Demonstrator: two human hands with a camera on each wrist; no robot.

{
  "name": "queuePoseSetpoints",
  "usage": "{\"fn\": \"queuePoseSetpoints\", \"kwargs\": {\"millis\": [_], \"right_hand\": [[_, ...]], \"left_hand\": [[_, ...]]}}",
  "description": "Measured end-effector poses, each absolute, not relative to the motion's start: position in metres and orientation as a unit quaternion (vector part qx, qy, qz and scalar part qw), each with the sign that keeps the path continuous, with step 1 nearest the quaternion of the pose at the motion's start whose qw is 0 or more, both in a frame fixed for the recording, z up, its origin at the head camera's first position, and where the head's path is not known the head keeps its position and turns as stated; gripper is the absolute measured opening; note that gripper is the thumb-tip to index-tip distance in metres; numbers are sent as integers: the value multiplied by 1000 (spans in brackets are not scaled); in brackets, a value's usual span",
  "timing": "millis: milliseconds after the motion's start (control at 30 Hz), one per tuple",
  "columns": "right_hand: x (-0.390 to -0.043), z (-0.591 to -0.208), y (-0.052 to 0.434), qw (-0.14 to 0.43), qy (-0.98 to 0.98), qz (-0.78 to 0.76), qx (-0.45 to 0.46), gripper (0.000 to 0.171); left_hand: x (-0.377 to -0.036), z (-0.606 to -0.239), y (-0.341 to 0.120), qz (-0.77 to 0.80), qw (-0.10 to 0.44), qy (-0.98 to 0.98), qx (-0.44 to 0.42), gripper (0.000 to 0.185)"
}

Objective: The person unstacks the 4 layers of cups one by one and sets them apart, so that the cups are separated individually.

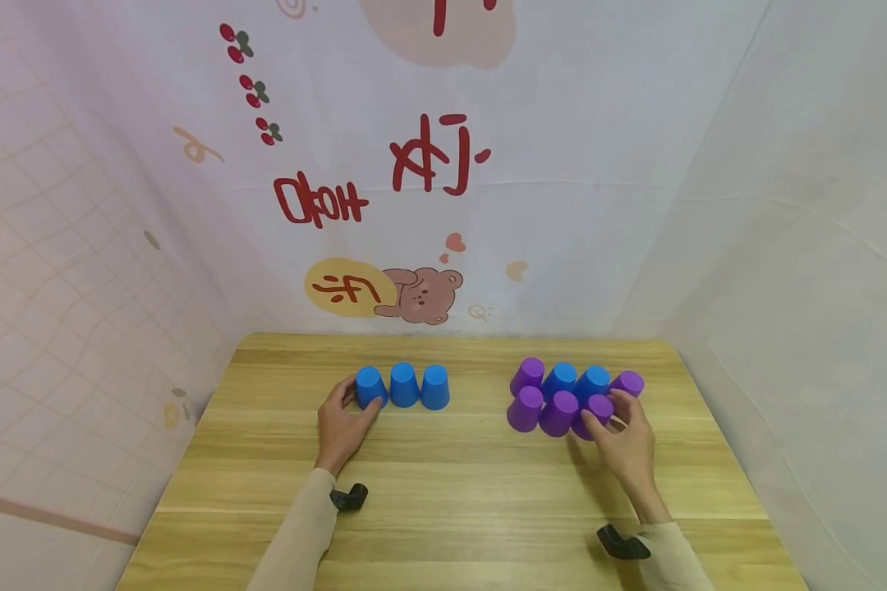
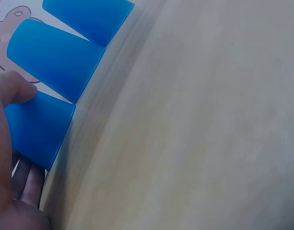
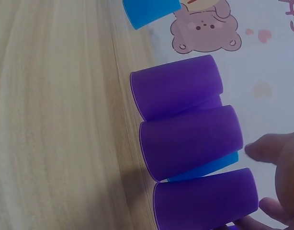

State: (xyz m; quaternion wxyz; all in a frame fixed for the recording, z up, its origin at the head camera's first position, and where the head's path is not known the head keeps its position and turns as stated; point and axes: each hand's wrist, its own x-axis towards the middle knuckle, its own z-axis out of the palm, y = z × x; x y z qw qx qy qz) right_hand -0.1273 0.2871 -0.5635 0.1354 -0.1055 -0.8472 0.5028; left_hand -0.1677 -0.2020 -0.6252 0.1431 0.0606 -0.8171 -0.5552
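Observation:
Three upside-down blue cups stand in a row at the left in the head view. My left hand [image 1: 342, 428] holds the leftmost blue cup [image 1: 369, 382], thumb against its near side and fingers on its far left. Beside it stand the middle blue cup [image 1: 404, 386] and the right one [image 1: 435, 387]. At the right, my right hand [image 1: 627, 442] is spread about the front-right purple cup [image 1: 599, 409]. In the right wrist view its thumb [image 3: 265, 148] shows a gap from the cups, while other fingers are near that purple cup [image 3: 207, 199], partly hidden behind it.
Around the right hand stand two more front purple cups, including one at the left [image 1: 526, 409], and a back row of two blue cups [image 1: 560, 381] between purple ones [image 1: 528, 376]. The wooden table [image 1: 443, 492] meets a printed cloth wall [image 1: 562, 246].

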Motion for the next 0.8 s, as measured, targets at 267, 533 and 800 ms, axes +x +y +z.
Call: {"fn": "queuePoseSetpoints", "kwargs": {"millis": [267,533,800], "right_hand": [[-121,-559,285,127,-862,479,-104,80],[-113,-547,281,144,-861,479,-90,85],[-112,-530,273,159,-868,462,-83,87]], "left_hand": [[-168,-626,-204,-557,138,-817,60,68],[-168,-625,-204,-560,138,-815,59,68],[-168,-624,-204,-561,131,-815,62,67]]}}
